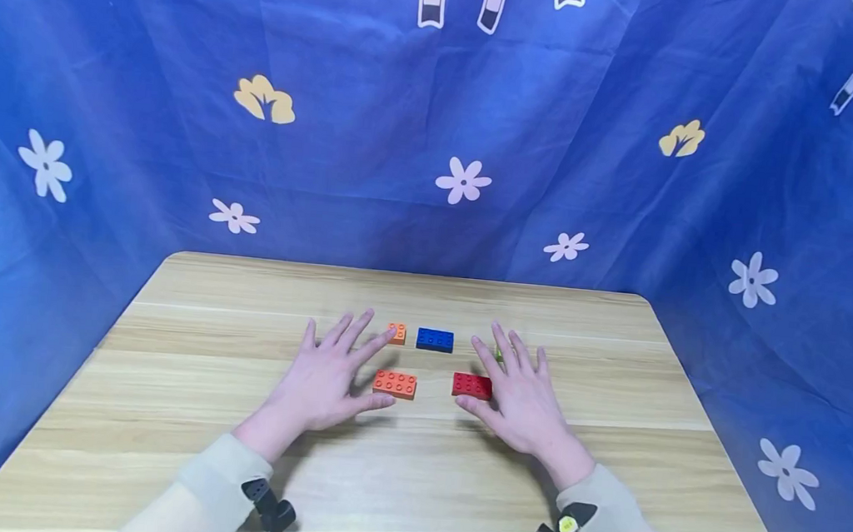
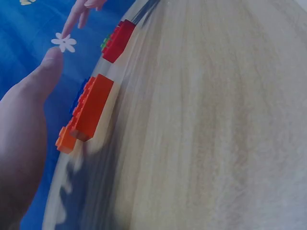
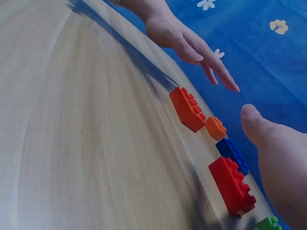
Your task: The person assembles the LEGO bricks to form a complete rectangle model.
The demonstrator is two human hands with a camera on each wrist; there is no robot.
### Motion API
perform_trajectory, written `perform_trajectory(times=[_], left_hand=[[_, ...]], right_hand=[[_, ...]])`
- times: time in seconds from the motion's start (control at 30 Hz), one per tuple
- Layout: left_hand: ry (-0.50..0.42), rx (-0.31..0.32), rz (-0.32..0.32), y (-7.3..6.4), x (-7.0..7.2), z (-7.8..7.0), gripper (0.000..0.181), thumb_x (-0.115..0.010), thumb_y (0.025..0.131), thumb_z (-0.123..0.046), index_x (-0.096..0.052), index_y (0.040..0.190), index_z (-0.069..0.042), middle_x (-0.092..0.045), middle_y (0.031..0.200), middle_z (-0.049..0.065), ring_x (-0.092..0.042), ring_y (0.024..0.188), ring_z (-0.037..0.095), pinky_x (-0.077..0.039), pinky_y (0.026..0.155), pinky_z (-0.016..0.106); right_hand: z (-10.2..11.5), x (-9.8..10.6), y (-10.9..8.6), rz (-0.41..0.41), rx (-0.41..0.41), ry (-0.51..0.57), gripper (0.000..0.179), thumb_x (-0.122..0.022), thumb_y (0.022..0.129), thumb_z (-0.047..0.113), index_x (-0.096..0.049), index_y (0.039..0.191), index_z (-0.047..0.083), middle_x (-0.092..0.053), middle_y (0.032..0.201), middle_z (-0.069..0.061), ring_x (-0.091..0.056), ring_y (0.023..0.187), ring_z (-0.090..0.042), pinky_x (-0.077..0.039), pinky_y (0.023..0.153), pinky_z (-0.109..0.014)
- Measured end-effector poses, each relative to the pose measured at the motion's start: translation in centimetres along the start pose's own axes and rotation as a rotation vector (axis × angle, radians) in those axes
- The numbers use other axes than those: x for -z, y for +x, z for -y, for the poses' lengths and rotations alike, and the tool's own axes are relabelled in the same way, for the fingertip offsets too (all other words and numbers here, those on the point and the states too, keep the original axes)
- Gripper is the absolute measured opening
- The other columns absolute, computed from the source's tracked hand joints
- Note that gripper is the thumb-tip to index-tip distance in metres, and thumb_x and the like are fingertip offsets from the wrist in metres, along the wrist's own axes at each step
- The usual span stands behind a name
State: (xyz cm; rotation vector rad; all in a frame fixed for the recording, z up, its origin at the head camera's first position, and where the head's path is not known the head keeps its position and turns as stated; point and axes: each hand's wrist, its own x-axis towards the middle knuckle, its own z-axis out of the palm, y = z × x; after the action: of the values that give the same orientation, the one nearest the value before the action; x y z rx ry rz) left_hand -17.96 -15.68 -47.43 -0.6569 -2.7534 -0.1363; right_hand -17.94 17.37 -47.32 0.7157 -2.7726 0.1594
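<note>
Fingers spread, my left hand [image 1: 323,379] hovers over the table beside a long orange toy brick [image 1: 395,384]; its thumb reaches just below that brick in the head view. My right hand [image 1: 524,403] is likewise spread, with thumb and index finger around the near side of a red brick [image 1: 471,386]. Neither hand holds anything. Farther back lie a small orange brick [image 1: 397,334] and a dark blue brick [image 1: 435,340]. A green brick [image 3: 268,224] shows at the bottom of the right wrist view; in the head view the right fingers mostly hide it.
The bricks lie on a pale wood-grain table [image 1: 409,482] with rounded far corners. A blue cloth [image 1: 362,127] with flowers and animal legs hangs behind it and along both sides. Each sleeve carries a small black wrist camera [image 1: 268,507].
</note>
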Motion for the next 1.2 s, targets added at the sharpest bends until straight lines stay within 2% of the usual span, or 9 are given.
perform_trajectory(times=[0.1,0.27,0.43,0.63,0.8,1.0,1.2], left_hand=[[-0.044,-0.014,-0.006,0.1,-0.4,0.1,0.093,-0.037,0.075,-0.088,-0.026,0.152,-0.038,-0.016,0.161,0.003,-0.027,0.142,0.033,-0.015,0.105,0.073],[-0.126,-0.035,-0.011,0.2,-1.0,0.1,0.09,-0.049,0.077,-0.082,-0.028,0.151,-0.037,-0.028,0.156,0.002,-0.036,0.136,0.032,-0.021,0.108,0.066],[-0.172,-0.055,-0.017,0.3,-1.6,0.0,0.085,-0.052,0.079,-0.078,-0.031,0.15,-0.038,-0.039,0.149,0.0,-0.04,0.133,0.029,-0.027,0.107,0.06],[-0.232,-0.078,0.002,0.2,-2.1,-0.1,0.079,-0.054,0.081,-0.073,-0.039,0.148,-0.034,-0.045,0.145,0.0,-0.042,0.131,0.028,-0.029,0.107,0.059],[-0.303,-0.074,0.005,0.1,-2.2,-0.1,0.069,-0.061,0.082,-0.067,-0.053,0.138,-0.029,-0.054,0.137,-0.001,-0.048,0.126,0.024,-0.033,0.105,0.059],[-0.391,-0.107,-0.003,0.2,-2.5,0.0,0.047,-0.066,0.086,-0.053,-0.067,0.121,-0.021,-0.064,0.121,-0.005,-0.057,0.115,0.016,-0.045,0.099,0.041],[-0.444,-0.094,0.021,0.5,-2.7,0.2,0.039,-0.068,0.088,-0.047,-0.071,0.115,-0.02,-0.067,0.112,-0.007,-0.059,0.11,0.011,-0.046,0.098,0.033]], right_hand=[[-0.2,-0.3,0.0,-0.005,0.012,0.033,0.087,-0.035,0.085,0.079,-0.017,0.155,0.03,0.0,0.162,0.0,-0.018,0.145,-0.033,-0.019,0.108,-0.067],[-0.4,-1.0,0.1,-0.023,0.046,0.128,0.084,-0.042,0.087,0.074,-0.023,0.154,0.028,-0.008,0.162,0.0,-0.025,0.142,-0.031,-0.026,0.108,-0.061],[-0.6,-1.7,0.2,-0.033,0.083,0.22,0.078,-0.051,0.089,0.066,-0.032,0.152,0.024,-0.017,0.16,-0.001,-0.03,0.141,-0.03,-0.029,0.108,-0.061],[-0.6,-2.2,0.2,-0.007,0.063,0.304,0.069,-0.057,0.089,0.06,-0.042,0.147,0.025,-0.027,0.156,-0.001,-0.029,0.141,-0.021,-0.032,0.106,-0.06],[-0.6,-2.7,0.3,-0.017,0.077,0.358,0.063,-0.062,0.089,0.054,-0.05,0.141,0.02,-0.038,0.148,-0.003,-0.036,0.135,-0.019,-0.035,0.107,-0.05],[-0.8,-3.2,0.4,-0.044,0.097,0.401,0.055,-0.067,0.088,0.047,-0.058,0.133,0.015,-0.048,0.136,-0.003,-0.045,0.125,-0.015,-0.043,0.102,-0.04],[-0.8,-3.5,0.4,-0.014,0.055,0.417,0.047,-0.068,0.088,0.043,-0.064,0.126,0.015,-0.054,0.123,0.006,-0.052,0.114,-0.011,-0.046,0.1,-0.036]])
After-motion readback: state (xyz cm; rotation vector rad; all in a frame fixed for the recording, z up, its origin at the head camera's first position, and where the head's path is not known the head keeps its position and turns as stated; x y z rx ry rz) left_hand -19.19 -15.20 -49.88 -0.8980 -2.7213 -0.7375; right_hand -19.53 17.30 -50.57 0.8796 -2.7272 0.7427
